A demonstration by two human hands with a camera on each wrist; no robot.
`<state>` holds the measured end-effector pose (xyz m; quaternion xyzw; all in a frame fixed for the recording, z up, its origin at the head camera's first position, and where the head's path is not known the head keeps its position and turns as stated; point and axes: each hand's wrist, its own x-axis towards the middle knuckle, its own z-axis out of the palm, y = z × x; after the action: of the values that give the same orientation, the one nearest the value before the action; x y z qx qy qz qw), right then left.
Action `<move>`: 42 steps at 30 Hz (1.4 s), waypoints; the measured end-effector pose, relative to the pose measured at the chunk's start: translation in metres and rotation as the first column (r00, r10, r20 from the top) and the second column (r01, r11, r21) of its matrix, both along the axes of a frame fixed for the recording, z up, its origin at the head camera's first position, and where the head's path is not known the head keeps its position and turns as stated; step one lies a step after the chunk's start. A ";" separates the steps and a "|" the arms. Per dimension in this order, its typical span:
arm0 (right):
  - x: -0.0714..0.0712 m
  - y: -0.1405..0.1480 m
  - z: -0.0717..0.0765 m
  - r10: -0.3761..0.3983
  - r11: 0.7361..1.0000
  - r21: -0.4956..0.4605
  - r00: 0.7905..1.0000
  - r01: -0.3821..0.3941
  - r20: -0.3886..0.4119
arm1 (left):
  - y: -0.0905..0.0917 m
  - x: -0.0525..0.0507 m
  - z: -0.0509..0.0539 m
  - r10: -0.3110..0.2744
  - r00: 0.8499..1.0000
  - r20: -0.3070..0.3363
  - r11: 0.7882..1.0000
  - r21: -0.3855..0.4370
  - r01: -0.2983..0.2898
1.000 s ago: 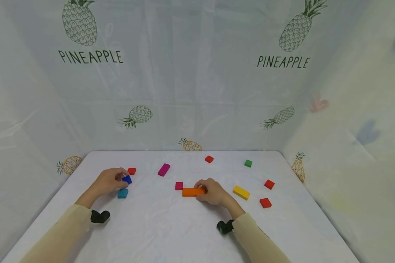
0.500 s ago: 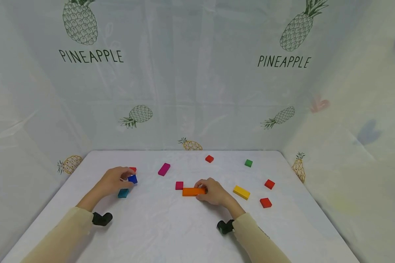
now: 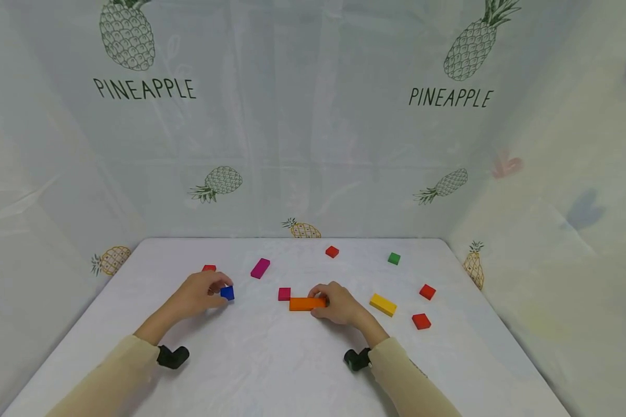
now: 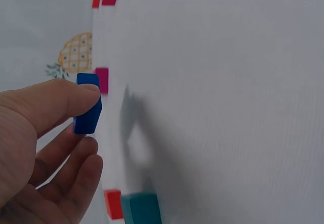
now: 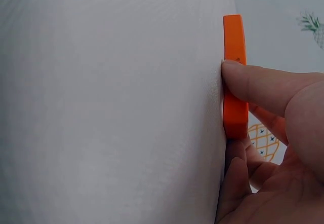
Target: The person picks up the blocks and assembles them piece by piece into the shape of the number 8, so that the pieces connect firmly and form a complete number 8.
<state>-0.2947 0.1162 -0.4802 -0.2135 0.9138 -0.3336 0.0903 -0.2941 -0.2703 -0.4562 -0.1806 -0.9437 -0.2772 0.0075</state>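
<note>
My left hand [image 3: 198, 295] pinches a small blue block [image 3: 227, 293] between thumb and fingers. In the left wrist view, the blue block [image 4: 87, 112] is held above the table, with a shadow on the cloth. A teal block [image 4: 142, 209] shows at the bottom of that view; in the head view the left hand hides it. Near mid-table, my right hand [image 3: 339, 304] holds the right end of a long orange block [image 3: 305, 304], which lies on the table. The right wrist view has the thumb against the orange block's side [image 5: 234, 112]. A pink block [image 3: 284, 294] sits just behind its left end.
Behind the left hand lie a red block [image 3: 209, 268] and a magenta block [image 3: 260, 268]. Toward the back are another red block [image 3: 332, 252] and a green block [image 3: 393, 259]. To the right lie a yellow block [image 3: 383, 304] and two red blocks [image 3: 421, 321]. Patterned cloth walls surround the table.
My left hand has carried the blue block rightward and slightly nearer, away from the red block and over past the teal one. The right hand and orange block stay in place.
</note>
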 end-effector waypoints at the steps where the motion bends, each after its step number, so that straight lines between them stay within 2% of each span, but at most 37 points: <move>1: 0.000 0.000 0.000 0.003 1.000 -0.002 1.000 -0.003 -0.002 | 0.003 0.001 -0.001 -0.011 1.000 0.001 1.000 0.001 0.011; 6: 0.000 0.001 0.000 0.014 1.000 -0.017 1.000 -0.014 -0.004 | 0.016 0.005 -0.003 -0.053 0.999 -0.003 0.999 0.012 0.053; 13: -0.001 0.001 -0.001 0.020 1.000 -0.024 1.000 -0.020 -0.011 | 0.035 0.009 -0.009 -0.076 0.997 -0.013 0.997 0.001 0.076; 17: -0.002 0.001 -0.002 0.019 1.000 -0.022 1.000 -0.020 -0.012 | 0.044 0.012 -0.011 -0.119 0.993 -0.019 0.993 -0.007 0.119; 24: -0.003 0.001 -0.004 0.012 1.000 -0.012 1.000 -0.012 -0.012 | 0.062 0.016 -0.015 -0.110 0.994 0.027 0.994 -0.007 0.110; 31: -0.002 0.001 -0.003 0.013 1.000 -0.014 1.000 -0.013 -0.012 | 0.079 0.019 -0.016 -0.152 0.988 0.031 0.988 0.013 0.152; 42: -0.004 0.001 -0.005 0.003 1.000 0.002 1.000 -0.003 -0.012 | 0.104 0.021 -0.016 -0.175 0.983 0.060 0.984 0.028 0.174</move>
<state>-0.2984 0.1167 -0.4848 -0.2168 0.9143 -0.3313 0.0853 -0.2731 -0.1668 -0.4721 -0.2539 -0.9208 -0.2929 -0.0441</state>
